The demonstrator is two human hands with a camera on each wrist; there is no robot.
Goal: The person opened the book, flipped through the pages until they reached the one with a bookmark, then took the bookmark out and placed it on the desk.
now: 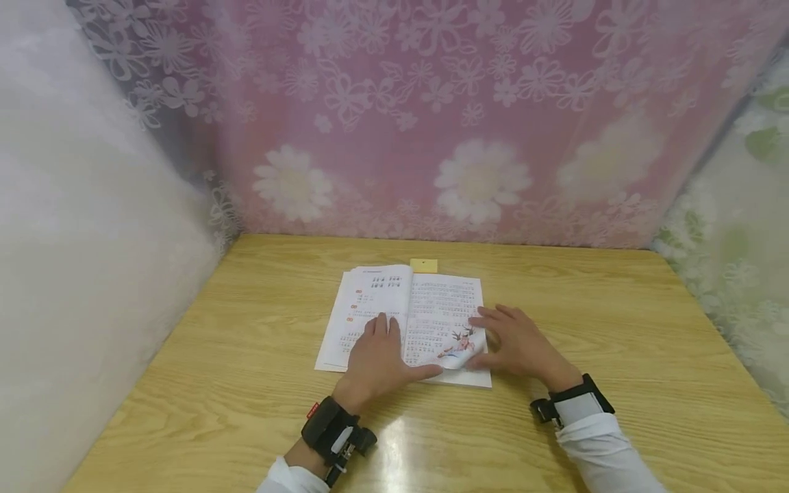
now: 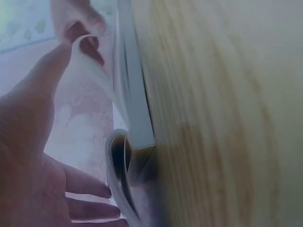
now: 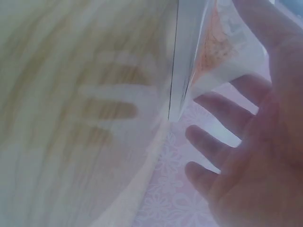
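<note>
An open book [image 1: 440,308] lies on the wooden table, with printed text on both pages and a colourful figure [image 1: 459,344] low on the right page. My left hand [image 1: 376,356] rests on the left page, fingers spread, its thumb reaching across to the right page's lower edge. At the book's right side, my right hand [image 1: 518,342] holds the outer edge of a page between thumb and fingers. That page [image 2: 90,64] bows upward in the left wrist view. From the right wrist, the lifted page [image 3: 227,71] shows beside my spread fingers [image 3: 222,111].
A small yellow block [image 1: 424,266] sits just behind the book's top edge. The wooden table [image 1: 216,383] extends to both sides. A pink flowered curtain [image 1: 382,137] hangs along its back edge, with pale cloths at left and right.
</note>
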